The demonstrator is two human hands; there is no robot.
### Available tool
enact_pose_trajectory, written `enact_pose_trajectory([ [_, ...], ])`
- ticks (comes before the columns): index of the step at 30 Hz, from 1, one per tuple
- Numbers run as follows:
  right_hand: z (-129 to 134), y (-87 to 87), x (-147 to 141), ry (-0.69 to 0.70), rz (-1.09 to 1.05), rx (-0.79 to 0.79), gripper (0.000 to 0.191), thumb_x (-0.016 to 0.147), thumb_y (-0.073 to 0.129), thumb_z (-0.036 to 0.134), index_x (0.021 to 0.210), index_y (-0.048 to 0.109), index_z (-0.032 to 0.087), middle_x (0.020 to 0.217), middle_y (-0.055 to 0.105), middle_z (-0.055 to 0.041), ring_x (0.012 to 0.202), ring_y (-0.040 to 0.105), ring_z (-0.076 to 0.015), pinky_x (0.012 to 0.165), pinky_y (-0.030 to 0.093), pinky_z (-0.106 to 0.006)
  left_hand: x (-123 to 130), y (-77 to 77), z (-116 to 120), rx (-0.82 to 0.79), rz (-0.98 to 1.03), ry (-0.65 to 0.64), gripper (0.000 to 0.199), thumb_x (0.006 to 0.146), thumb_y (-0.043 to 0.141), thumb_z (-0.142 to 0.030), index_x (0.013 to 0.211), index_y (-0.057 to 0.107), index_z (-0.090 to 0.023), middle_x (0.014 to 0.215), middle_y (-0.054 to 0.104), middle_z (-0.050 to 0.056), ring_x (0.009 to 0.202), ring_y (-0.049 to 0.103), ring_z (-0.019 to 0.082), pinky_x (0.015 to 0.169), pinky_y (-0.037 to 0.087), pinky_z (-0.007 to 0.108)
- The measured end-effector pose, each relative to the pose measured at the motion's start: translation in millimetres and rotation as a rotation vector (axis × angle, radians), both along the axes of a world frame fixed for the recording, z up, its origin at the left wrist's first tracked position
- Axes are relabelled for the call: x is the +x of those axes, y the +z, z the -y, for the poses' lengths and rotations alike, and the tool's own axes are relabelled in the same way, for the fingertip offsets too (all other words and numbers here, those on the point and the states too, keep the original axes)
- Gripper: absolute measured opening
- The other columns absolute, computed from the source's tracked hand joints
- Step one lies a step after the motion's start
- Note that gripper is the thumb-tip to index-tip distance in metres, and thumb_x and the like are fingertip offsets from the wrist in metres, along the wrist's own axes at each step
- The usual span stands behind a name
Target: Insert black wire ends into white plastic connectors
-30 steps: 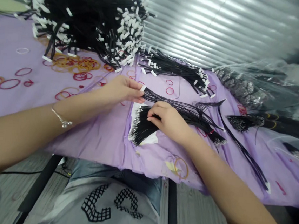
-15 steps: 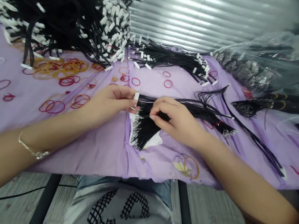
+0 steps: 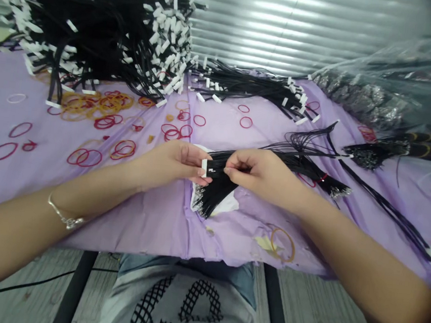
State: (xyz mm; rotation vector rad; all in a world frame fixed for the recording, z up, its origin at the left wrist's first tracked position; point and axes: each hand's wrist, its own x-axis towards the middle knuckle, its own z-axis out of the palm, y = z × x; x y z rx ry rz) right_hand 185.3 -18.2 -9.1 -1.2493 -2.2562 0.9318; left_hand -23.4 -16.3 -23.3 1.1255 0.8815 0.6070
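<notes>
At front centre of lilac ring-print tablecloth (image 3: 149, 216), black white-tagged cord bundle (image 3: 217, 182) pinched shut by left hand (image 3: 169, 163); cord strands gripped between fingertips of right hand (image 3: 263, 174).

The left hand (image 3: 169, 164) has dropped level with the right hand (image 3: 263, 175), closing in on it, seemingly across the black cords (image 3: 217, 184).
</notes>
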Motion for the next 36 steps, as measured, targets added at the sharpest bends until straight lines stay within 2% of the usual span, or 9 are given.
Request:
enact_pose_trajectory([
  [5,1.9,-6.6,-4.3,-0.059,-0.060,0.054,0.008,0.072,0.055,0.015,0.069,0.062,0.014,0.059,0.059,0.0026,0.052,0.048,-0.0072,0.051,0.033,-0.021,-0.3,-4.0,-2.0,0.011,-0.001,-0.013,0.017,0.072,0.066,-0.006,0.088,0.065,-0.014,0.076,0.072,0.001,0.074,0.070,0.014,0.074,0.056,0.026],
  [10,4.7,-9.5,-5.7,-0.094,-0.085,0.141,0.009,0.072,0.056,0.015,0.067,0.063,0.013,0.059,0.060,0.0020,0.053,0.050,-0.0073,0.054,0.033,-0.021,0.2,-1.7,-2.4,-0.005,-0.039,0.014,0.026,0.068,0.072,-0.008,0.092,0.063,-0.013,0.075,0.072,0.002,0.074,0.071,0.017,0.075,0.056,0.029],
  [20,2.8,-9.0,-6.0,-0.089,-0.092,0.139,0.009,0.071,0.055,0.015,0.067,0.063,0.014,0.061,0.062,0.0011,0.054,0.051,-0.0084,0.055,0.034,-0.022,3.6,5.0,0.3,0.032,-0.095,0.004,0.020,0.069,0.071,-0.008,0.088,0.068,-0.014,0.075,0.072,0.003,0.073,0.070,0.016,0.071,0.056,0.026],
  [28,3.9,-8.1,-4.5,-0.036,-0.078,0.168,0.008,0.072,0.055,0.013,0.069,0.062,0.014,0.064,0.062,0.0008,0.057,0.052,-0.0085,0.057,0.035,-0.022,1.5,3.2,-0.6,0.048,-0.089,-0.025,0.022,0.071,0.068,-0.008,0.091,0.070,-0.016,0.081,0.073,0.003,0.076,0.070,0.015,0.073,0.056,0.026],
  [36,6.6,-9.9,-8.4,-0.077,-0.069,0.194,0.010,0.071,0.055,0.015,0.068,0.064,0.014,0.062,0.063,0.0007,0.056,0.052,-0.0085,0.057,0.035,-0.021,1.9,3.5,0.6,0.109,-0.110,-0.046,0.021,0.074,0.066,-0.007,0.091,0.072,-0.016,0.079,0.074,0.003,0.071,0.069,0.014,0.070,0.055,0.023],
])
